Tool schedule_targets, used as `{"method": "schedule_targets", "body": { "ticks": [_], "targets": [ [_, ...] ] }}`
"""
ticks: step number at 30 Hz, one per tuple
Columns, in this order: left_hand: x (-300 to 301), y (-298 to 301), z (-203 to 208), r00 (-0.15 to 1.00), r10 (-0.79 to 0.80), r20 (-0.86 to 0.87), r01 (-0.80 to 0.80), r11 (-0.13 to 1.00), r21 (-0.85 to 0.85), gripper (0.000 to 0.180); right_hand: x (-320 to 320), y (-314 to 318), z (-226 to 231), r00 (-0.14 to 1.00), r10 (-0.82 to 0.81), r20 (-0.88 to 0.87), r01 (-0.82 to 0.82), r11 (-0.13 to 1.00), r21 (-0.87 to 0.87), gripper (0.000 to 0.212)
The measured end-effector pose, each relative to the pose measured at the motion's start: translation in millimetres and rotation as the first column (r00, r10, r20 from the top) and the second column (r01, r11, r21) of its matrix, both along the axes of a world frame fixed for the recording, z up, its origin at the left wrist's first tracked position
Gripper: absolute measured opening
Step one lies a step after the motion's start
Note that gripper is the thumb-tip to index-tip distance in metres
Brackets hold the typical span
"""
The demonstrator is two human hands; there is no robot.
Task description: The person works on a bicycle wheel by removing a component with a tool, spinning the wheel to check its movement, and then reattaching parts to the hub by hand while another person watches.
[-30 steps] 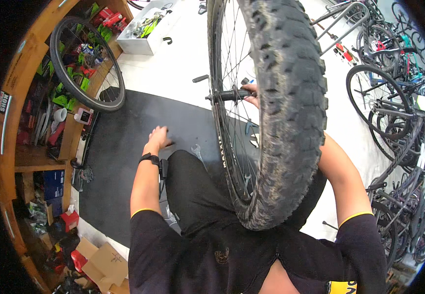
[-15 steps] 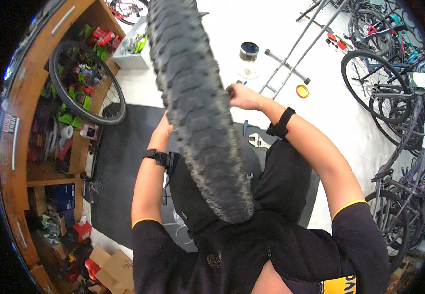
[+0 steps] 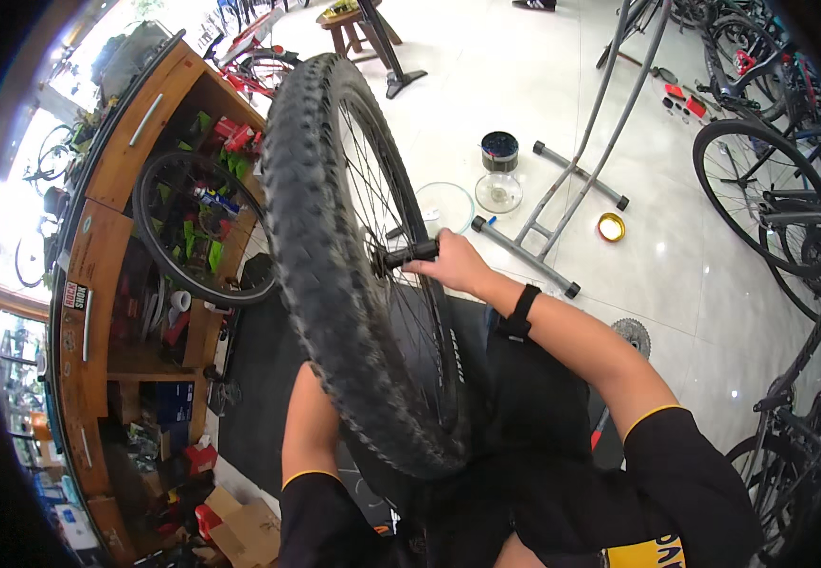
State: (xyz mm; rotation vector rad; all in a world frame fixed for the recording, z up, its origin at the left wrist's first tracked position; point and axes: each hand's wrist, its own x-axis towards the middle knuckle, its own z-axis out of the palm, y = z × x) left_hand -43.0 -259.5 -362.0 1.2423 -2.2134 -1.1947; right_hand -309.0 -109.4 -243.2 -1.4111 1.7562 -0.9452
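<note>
A bicycle wheel with a knobby black tire stands upright before me, tilted so that its spokes show on the right side. My right hand is closed round a black cylindrical part at the wheel's hub. My left forearm reaches behind the tire, which hides the left hand and its fingers. The lower end of the tire comes down by my lap.
A wooden cabinet stands at left, with a thinner-tired wheel leaning on it. Ahead are a grey metal stand, a dark tin and a yellow lid. A cassette lies right; several bicycles line the far right.
The wheel has turned and tilted, so its spokes and hub now show. My right hand has come lower and shows at the hub. The left hand has gone behind the tire.
</note>
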Motion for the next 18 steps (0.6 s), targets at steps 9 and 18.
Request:
{"method": "schedule_targets", "body": {
  "ticks": [9,18],
  "targets": [
    [-51,-27,46,0.994,-0.045,0.103,0.034,0.994,0.1,0.032,-45,-50,-29,0.998,0.042,-0.049,-0.043,0.999,-0.014,0.082],
    [-86,-36,85,0.954,-0.226,0.195,0.206,0.972,0.117,0.032,-65,-62,-38,0.998,-0.057,0.009,0.057,0.997,-0.055,0.073]
  ]
}}
